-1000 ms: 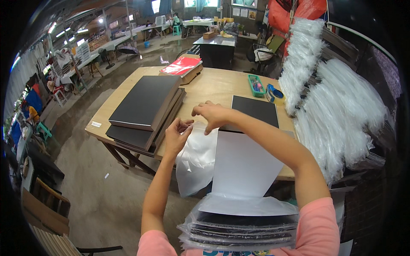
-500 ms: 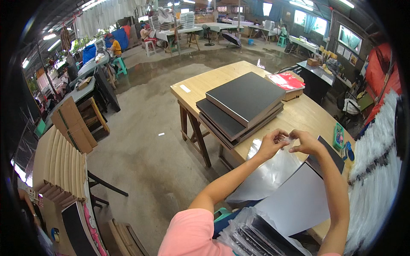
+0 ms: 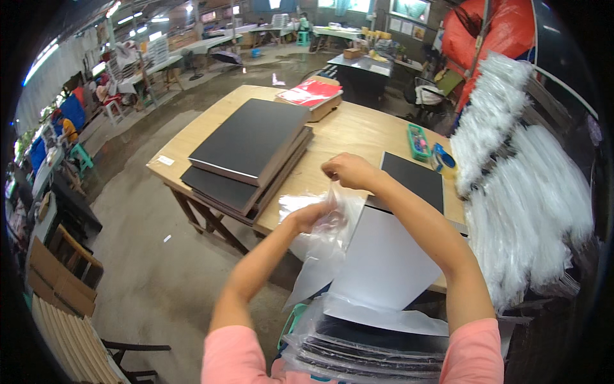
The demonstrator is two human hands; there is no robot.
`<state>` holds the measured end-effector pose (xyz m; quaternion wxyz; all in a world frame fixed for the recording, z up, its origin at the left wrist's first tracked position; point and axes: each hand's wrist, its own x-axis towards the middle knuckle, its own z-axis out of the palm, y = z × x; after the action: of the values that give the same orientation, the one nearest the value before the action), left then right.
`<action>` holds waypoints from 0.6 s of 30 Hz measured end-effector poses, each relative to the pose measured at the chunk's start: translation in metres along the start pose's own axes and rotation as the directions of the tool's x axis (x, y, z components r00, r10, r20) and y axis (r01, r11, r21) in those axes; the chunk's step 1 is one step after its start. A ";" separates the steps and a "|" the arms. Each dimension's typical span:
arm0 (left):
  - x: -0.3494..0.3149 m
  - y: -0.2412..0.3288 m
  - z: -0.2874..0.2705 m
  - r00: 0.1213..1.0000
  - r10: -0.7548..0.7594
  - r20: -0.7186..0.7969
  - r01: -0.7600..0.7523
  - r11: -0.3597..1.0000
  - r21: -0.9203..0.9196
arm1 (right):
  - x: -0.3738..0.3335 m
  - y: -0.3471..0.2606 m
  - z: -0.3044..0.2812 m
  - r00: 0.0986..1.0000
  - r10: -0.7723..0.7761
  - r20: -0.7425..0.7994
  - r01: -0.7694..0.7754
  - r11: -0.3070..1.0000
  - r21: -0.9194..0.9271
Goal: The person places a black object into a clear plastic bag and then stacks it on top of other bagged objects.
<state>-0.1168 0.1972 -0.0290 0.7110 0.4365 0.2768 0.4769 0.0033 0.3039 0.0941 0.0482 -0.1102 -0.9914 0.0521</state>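
My right hand (image 3: pixel 350 171) pinches the upper edge of a clear plastic bag (image 3: pixel 327 246), its fingers closed and pointing left. Below it, my left hand (image 3: pixel 311 216) is in among the bag's film; its fingers show only blurred through the plastic, so their grip cannot be made out. The bag droops over the near table edge. Beside it on the right lies a large pale grey-white sheet (image 3: pixel 384 256). A black board (image 3: pixel 416 182) lies beyond the sheet, partly behind my right forearm. Close to my body rests a pile of black sheets in clear plastic sleeves (image 3: pixel 377 342).
Large black panels (image 3: pixel 252 137) are stacked on the wooden table (image 3: pixel 211 118) at left. Behind them sits a box with a red-and-white top (image 3: pixel 311 94). A green basket (image 3: pixel 418 142) and tape roll (image 3: pixel 441 159) lie at right. Bundled clear plastic (image 3: pixel 524 211) hangs alongside.
The view has swung right. My hands, close together before at the plastic, are now apart: the right one lifts the bag's edge, the left one sits lower within the film.
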 end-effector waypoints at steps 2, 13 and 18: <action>-0.018 0.017 -0.006 0.907 -0.216 0.361 0.041 0.899 0.435 | 0.000 -0.012 -0.010 0.985 -0.079 0.152 0.059 0.990 0.127; -0.125 0.059 0.087 0.909 0.234 0.344 -0.278 0.957 0.084 | -0.200 -0.086 -0.055 0.744 -0.602 -0.290 0.316 -0.066 0.946; -0.088 0.020 0.122 0.934 0.047 0.353 -0.037 0.999 -0.035 | -0.332 -0.027 0.063 0.977 0.169 0.134 -0.124 -0.067 0.990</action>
<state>-0.0612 0.0762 0.0439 0.7448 0.5111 0.1285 0.4094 0.3130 0.1979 0.0067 0.1225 -0.1474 -0.6265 0.7555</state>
